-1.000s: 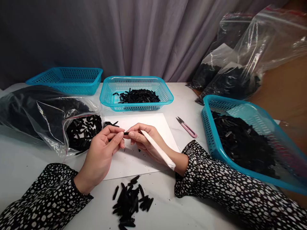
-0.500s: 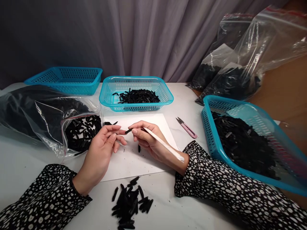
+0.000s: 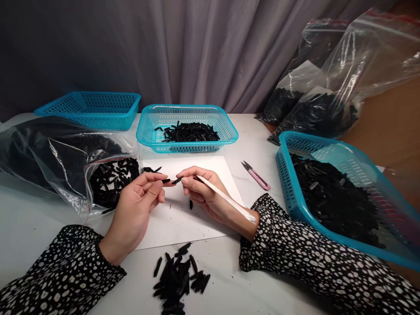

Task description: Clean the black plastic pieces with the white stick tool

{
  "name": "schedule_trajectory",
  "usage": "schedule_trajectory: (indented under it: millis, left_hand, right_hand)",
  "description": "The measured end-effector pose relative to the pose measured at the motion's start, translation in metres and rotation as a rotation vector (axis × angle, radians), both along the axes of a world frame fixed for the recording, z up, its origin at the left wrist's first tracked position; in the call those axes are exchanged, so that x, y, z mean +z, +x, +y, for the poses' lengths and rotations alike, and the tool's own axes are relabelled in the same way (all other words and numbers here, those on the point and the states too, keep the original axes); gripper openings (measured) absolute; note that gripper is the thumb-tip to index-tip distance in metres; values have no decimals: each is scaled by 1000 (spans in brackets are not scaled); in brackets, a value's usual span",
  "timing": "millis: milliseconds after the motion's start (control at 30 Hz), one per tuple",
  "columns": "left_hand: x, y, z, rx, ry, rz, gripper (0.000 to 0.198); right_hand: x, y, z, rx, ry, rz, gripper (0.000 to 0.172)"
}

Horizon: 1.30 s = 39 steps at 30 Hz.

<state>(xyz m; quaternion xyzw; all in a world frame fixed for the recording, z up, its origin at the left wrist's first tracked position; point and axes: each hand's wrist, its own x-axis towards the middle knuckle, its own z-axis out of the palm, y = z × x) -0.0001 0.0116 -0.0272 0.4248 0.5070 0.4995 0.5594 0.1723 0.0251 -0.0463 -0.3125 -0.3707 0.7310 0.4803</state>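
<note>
Over a white sheet (image 3: pixel 203 223), my left hand (image 3: pixel 139 201) pinches a small black piece (image 3: pixel 166 180) between thumb and fingers. Just to its right, my right hand (image 3: pixel 203 190) has another small black piece (image 3: pixel 177 180) at its fingertips. A thin white tool (image 3: pixel 226 198) also rests in my right hand, its long end lying back toward the wrist; its tip is hidden by the fingers. Below the hands a single black piece (image 3: pixel 190 204) lies on the sheet. A loose pile of black pieces (image 3: pixel 173 280) is at the sheet's near edge.
An open plastic bag (image 3: pixel 65 153) of black pieces lies at left. Blue baskets stand at back left (image 3: pixel 134 116), back centre (image 3: pixel 144 142) and right (image 3: pixel 288 192); the latter two hold black pieces. Pink-handled snips (image 3: pixel 256 176) lie near the right basket. Clear bags (image 3: pixel 328 96) stand behind it.
My left fingers have closed, and a black piece now shows between them. The piece at my right fingertips has turned slightly and sits a little further right.
</note>
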Motion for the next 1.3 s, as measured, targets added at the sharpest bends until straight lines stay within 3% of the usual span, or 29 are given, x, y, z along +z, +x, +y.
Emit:
schedule_trajectory:
  millis: [200,400,700,833,1100,1300]
  left_hand:
    - [-2,0,-1,-2,13,22,23]
    - [-2,2,-2,51,10,43,28]
    - [5,3,-5,-75,-10,60,24]
    - [3,4,-3,-36,-41,-33,13]
    - [-5,4,-1,-26,23,-33,40]
    - [-1,3,-1,-12,-61,-25,43]
  right_hand:
    - [-3,0,1,-1,31,75,15]
    - [-3,-2,-1,37,37,20,31]
    - [-1,-5,-4,50,-5,-6,30]
    - [-1,-4,-3,11,-5,3,30]
    - [1,-3,-2,-33,16,-4,29]
    - [-1,-1,0,-38,4,-3,29]
